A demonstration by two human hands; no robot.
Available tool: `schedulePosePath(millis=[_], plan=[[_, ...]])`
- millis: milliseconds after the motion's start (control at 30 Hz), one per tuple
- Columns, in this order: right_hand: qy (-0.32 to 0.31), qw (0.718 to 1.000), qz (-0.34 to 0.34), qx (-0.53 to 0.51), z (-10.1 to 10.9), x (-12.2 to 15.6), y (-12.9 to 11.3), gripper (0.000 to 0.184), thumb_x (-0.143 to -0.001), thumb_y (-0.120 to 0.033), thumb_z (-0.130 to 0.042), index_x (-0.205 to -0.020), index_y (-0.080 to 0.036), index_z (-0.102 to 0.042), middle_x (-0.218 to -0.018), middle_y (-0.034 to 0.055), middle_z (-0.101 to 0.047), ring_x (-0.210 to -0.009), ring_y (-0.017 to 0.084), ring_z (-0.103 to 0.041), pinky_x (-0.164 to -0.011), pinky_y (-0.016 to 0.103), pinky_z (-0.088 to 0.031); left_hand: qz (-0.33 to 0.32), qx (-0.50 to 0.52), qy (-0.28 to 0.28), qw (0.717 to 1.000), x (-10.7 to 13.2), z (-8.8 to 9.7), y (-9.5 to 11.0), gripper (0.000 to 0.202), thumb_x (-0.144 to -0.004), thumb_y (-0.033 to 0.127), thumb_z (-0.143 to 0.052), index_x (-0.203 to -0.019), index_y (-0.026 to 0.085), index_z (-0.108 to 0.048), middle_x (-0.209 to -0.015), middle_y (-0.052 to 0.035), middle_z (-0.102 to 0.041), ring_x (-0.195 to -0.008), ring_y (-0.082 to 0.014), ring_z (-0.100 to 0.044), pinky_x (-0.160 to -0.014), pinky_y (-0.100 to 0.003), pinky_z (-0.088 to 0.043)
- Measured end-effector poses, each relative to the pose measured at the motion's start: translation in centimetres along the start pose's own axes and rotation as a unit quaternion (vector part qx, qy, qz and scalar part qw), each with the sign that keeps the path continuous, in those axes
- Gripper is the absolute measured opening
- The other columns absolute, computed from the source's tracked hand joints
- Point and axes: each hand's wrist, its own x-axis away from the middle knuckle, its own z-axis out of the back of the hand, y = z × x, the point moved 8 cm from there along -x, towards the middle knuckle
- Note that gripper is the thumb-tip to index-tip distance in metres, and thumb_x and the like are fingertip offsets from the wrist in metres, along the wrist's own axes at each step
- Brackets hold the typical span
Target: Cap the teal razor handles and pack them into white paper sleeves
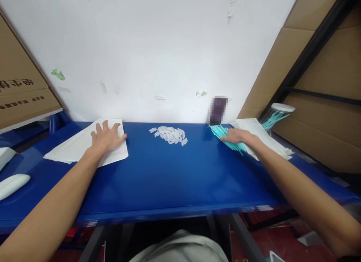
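Left hand (pixel 106 137) flat on paper sheet (pixel 70 149), counter (pixel 169 179) back-left corner, grip apart. Right hand (pixel 237 136) resting on teal sticks (pixel 220 131), back-right, grip apart too.

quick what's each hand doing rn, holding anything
Left hand: open, flat on the white sheet.
Right hand: open, resting on the teal sticks, not gripping.

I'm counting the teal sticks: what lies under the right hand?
The right hand lies flat on a fanned pile of teal sticks on the blue table. Their ends show beyond the fingers; the parts beneath the palm are covered, so no full count.
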Motion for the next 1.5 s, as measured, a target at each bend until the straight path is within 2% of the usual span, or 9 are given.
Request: schedulePosePath(millis=[267, 500, 633, 800, 933, 1133, 1300, 1400, 1500], plan=[[-0.012, 1.000, 0.025, 0.003, -1.1, -0.9, -0.3, 0.060, -0.103, -0.048, -0.036, -0.129, -0.002, -0.065, -0.140, 0.0284, -0.059, -0.125, 0.039, -0.060, -0.100, 0.046, -0.047, 0.035, -0.160, -0.030, 0.986, 0.2, 1.3, 0.7, 0.092, -0.069, 0.050, -0.074, -0.151, 0.021, -0.043, -0.161, -0.0256, -0.021, -0.134, -0.0625, -0.035, -0.098, -0.073, -0.036], [0.035, 0.999, 0.032, 0.013, -0.4, -0.5, 0.0, 0.054, -0.104, -0.048, -0.034, -0.115, -0.006, -0.068, -0.126, 0.0259, -0.067, -0.112, 0.034, -0.067, -0.088, 0.039, -0.050, 0.070, -0.234, -0.068, 0.967, 0.7, 0.9, 1.8, 0.086, -0.085, 0.073, -0.046, -0.151, 0.017, -0.045, -0.147, -0.0274, -0.044, -0.132, -0.0529, -0.045, -0.101, -0.065, -0.042], [0.070, 0.996, 0.053, 0.025, 0.9, 1.0, -1.0, 0.051, -0.104, -0.045, -0.032, -0.105, -0.009, -0.068, -0.119, 0.0257, -0.069, -0.106, 0.036, -0.067, -0.080, 0.041, -0.049, 0.064, -0.250, -0.125, 0.958, 1.9, -1.5, 4.1, 0.090, -0.086, 0.084, -0.028, -0.153, 0.025, -0.041, -0.149, -0.0236, -0.046, -0.128, -0.0486, -0.052, -0.100, -0.063, -0.044], [0.101, 0.979, 0.170, 0.040, 1.0, 6.2, -6.3, 0.037, -0.102, -0.043, -0.039, -0.106, -0.014, -0.062, -0.115, 0.0177, -0.068, -0.097, 0.030, -0.067, -0.078, 0.036, -0.046, 0.050, -0.253, -0.200, 0.945, 2.6, -4.2, 3.9, 0.112, -0.074, 0.090, -0.045, -0.160, 0.020, -0.028, -0.150, -0.0293, -0.044, -0.131, -0.0515, -0.050, -0.099, -0.060, -0.045], [0.130, 0.920, 0.360, 0.083, -0.4, 12.4, -13.6, 0.032, -0.101, -0.039, -0.043, -0.111, -0.013, -0.060, -0.113, 0.0147, -0.067, -0.087, 0.026, -0.067, -0.072, 0.034, -0.045, 0.032, -0.186, -0.208, 0.960, 1.6, -4.6, 2.8, 0.110, -0.075, 0.074, -0.064, -0.161, 0.020, -0.022, -0.148, -0.0256, -0.049, -0.129, -0.0453, -0.055, -0.100, -0.051, -0.047], [0.139, 0.887, 0.432, 0.088, -1.0, 15.0, -19.2, 0.031, -0.099, -0.040, -0.048, -0.111, -0.015, -0.060, -0.102, 0.0108, -0.069, -0.075, 0.024, -0.066, -0.058, 0.032, -0.036, -0.012, -0.097, -0.153, 0.983, -1.4, 1.1, 3.0, 0.086, -0.077, 0.046, -0.071, -0.153, 0.022, -0.040, -0.149, -0.0130, -0.053, -0.128, -0.0328, -0.058, -0.105, -0.039, -0.047], [0.120, 0.882, 0.451, 0.068, -1.0, 14.5, -19.5, 0.024, -0.099, -0.038, -0.049, -0.103, -0.016, -0.058, -0.098, 0.0088, -0.069, -0.073, 0.022, -0.064, -0.060, 0.032, -0.036, 0.053, -0.127, -0.160, 0.977, -3.6, 5.8, -1.0, 0.094, -0.075, 0.046, -0.074, -0.156, 0.023, -0.034, -0.129, -0.0128, -0.066, -0.100, -0.0295, -0.069, -0.086, -0.036, -0.053], [0.115, 0.887, 0.442, 0.074, -1.1, 14.7, -19.0, 0.024, -0.101, -0.037, -0.047, -0.107, -0.015, -0.057, -0.104, 0.0106, -0.070, -0.078, 0.024, -0.065, -0.063, 0.033, -0.039, 0.073, -0.207, -0.139, 0.966, -4.0, 6.7, -3.8, 0.084, -0.078, 0.045, -0.073, -0.151, 0.017, -0.042, -0.123, -0.0155, -0.067, -0.107, -0.0312, -0.065, -0.091, -0.038, -0.050], [0.104, 0.894, 0.430, 0.075, -1.3, 14.9, -18.5, 0.027, -0.103, -0.036, -0.041, -0.109, -0.015, -0.058, -0.105, 0.0118, -0.070, -0.082, 0.026, -0.067, -0.067, 0.035, -0.042, 0.044, -0.238, -0.021, 0.970, -3.8, 7.8, -4.0, 0.061, -0.085, 0.043, -0.065, -0.137, 0.015, -0.055, -0.118, -0.0139, -0.066, -0.116, -0.0326, -0.056, -0.098, -0.042, -0.043]])
